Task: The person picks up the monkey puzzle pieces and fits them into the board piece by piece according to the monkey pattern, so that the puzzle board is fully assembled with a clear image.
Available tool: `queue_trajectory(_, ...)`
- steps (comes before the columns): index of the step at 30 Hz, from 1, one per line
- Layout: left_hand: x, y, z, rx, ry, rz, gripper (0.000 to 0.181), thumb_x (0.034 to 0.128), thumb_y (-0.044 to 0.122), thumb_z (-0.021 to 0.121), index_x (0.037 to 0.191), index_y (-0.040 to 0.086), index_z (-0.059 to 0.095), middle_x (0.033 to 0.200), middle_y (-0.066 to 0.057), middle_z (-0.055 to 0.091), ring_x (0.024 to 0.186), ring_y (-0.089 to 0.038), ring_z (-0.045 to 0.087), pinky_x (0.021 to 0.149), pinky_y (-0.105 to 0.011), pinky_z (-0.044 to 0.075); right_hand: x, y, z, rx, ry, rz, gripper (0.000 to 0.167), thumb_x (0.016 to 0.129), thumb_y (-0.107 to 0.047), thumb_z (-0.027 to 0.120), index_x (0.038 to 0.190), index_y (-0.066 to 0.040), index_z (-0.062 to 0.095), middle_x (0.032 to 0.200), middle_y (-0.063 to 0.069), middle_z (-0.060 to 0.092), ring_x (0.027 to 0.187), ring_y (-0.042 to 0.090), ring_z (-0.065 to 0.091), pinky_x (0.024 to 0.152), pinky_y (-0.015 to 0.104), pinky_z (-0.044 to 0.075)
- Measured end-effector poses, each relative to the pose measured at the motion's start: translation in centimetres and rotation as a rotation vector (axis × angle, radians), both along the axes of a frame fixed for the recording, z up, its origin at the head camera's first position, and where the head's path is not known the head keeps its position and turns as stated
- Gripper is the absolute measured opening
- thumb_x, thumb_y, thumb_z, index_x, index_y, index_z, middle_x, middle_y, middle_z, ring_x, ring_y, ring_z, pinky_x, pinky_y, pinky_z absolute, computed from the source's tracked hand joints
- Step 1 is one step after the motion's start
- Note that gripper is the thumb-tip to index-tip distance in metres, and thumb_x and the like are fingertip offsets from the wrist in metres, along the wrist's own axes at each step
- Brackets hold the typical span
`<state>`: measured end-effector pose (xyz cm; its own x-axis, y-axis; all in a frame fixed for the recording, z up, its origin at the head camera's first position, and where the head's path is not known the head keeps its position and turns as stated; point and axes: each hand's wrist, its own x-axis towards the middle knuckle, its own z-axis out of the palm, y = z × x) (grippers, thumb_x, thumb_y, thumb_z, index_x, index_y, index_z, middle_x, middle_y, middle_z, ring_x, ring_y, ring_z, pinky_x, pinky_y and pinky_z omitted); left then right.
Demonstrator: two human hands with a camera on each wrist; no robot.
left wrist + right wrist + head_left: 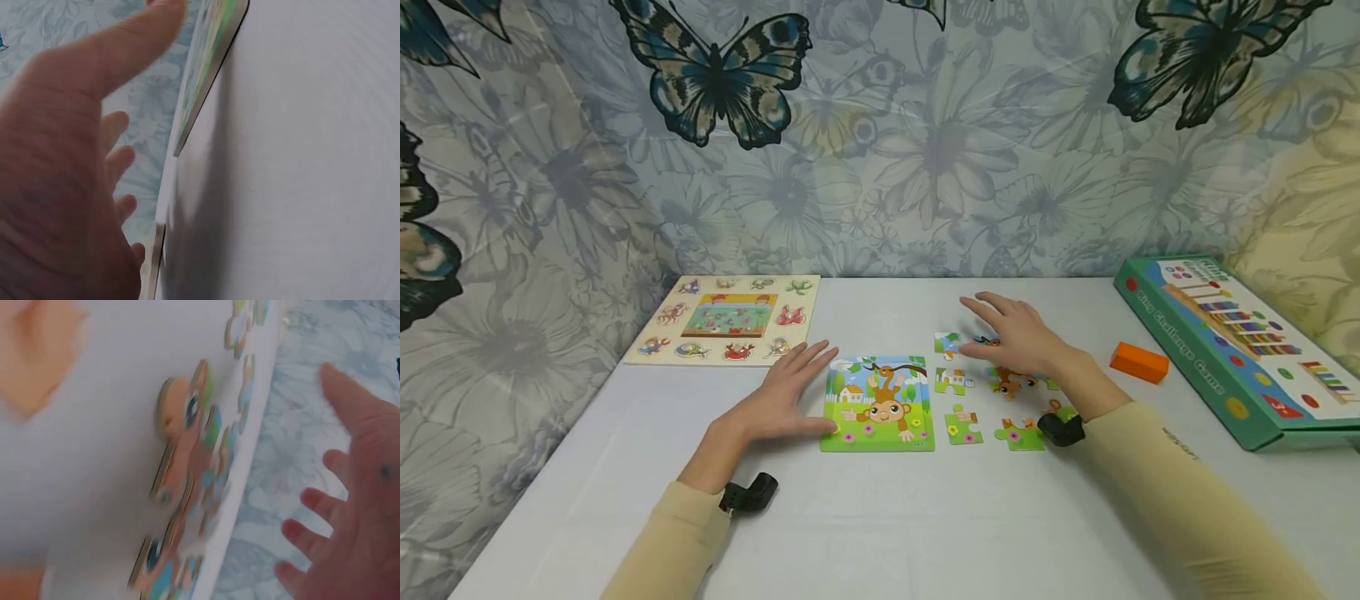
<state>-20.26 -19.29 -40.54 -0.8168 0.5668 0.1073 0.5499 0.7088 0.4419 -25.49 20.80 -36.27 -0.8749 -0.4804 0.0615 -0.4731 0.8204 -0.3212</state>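
Observation:
A square monkey puzzle board (pixel 880 408) lies flat on the white table. My left hand (pixel 782 400) is at its left edge, fingers spread and thumb over the lower left corner; I cannot tell whether the thumb touches it. Right of the board lie several loose jigsaw pieces, among them a house piece (pixel 951 381), a flower piece (pixel 963 425) and another flower piece (pixel 1022 435). Above the upper pieces hovers my right hand (pixel 1018 337), fingers extended and holding nothing, hiding some of them. In the right wrist view, brown pieces (pixel 181 456) lie below that hand.
A cream board with sea animals (pixel 647 337) lies at the back left. An orange block (pixel 1139 362) sits right of the pieces, beside a green game box (pixel 1180 350). Patterned cloth with butterflies (pixel 940 167) hangs behind the table (pixel 880 533).

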Motion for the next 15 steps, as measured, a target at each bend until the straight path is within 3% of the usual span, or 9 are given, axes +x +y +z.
queue_trajectory(5,-0.3,-0.1,-0.4,-0.008,-0.05,-0.04,0.109,0.0757,0.056,0.082,0.161,0.014,0.029,0.166,-0.005,0.024,0.152,-0.037,0.011,0.117,-0.06,0.008,-1.2,-0.8,-0.7,-0.086,-0.098,0.047,0.081,0.095,-0.041,0.072,0.157,-0.006,0.035,0.158,0.024,0.028,0.141,0.05,0.027,0.107,0.067,0.028)
queue_trajectory(15,-0.4,-0.2,-0.7,-0.057,-0.037,-0.058,0.107,0.077,0.058,0.08,0.16,0.009,0.032,0.165,-0.007,0.026,0.152,-0.035,0.014,0.115,-0.063,0.0,-3.2,-2.5,-1.7,-0.03,-0.176,0.059,0.064,0.094,-0.039,0.073,0.143,-0.003,0.053,0.146,0.024,0.042,0.134,0.046,0.037,0.105,0.061,0.034)
